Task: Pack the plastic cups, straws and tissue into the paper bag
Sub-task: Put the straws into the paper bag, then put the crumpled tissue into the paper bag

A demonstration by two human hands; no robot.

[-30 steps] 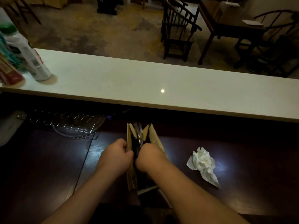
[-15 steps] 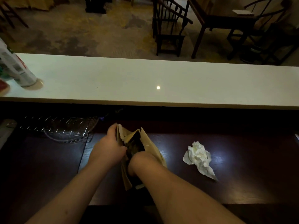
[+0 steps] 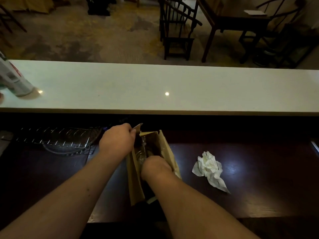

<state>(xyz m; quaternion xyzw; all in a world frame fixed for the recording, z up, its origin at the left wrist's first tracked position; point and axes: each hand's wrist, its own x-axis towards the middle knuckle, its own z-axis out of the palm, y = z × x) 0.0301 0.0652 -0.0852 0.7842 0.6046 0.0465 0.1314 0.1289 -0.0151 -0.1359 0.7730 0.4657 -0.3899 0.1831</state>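
A brown paper bag (image 3: pixel 166 149) stands open on the dark wooden counter in front of me. My left hand (image 3: pixel 117 143) pinches the bag's far left rim and pulls it outward. Reaching down into the bag's mouth, my right hand (image 3: pixel 156 167) has its fingers hidden inside. Clear plastic cups (image 3: pixel 142 152) glint inside the bag between my hands. I cannot tell whether the right hand grips them. A crumpled white tissue (image 3: pixel 209 167) lies on the counter to the right of the bag, apart from it. No straws show.
A wire rack (image 3: pixel 55 138) sits on the counter at the left. A raised white ledge (image 3: pixel 172 87) runs across behind the bag, with a spray can (image 3: pixel 13 78) at its left end. Chairs and a table stand on the floor beyond.
My left hand moved up to the bag's far rim and pulled the mouth wider. My right hand stayed inside the bag. The tissue has not moved.
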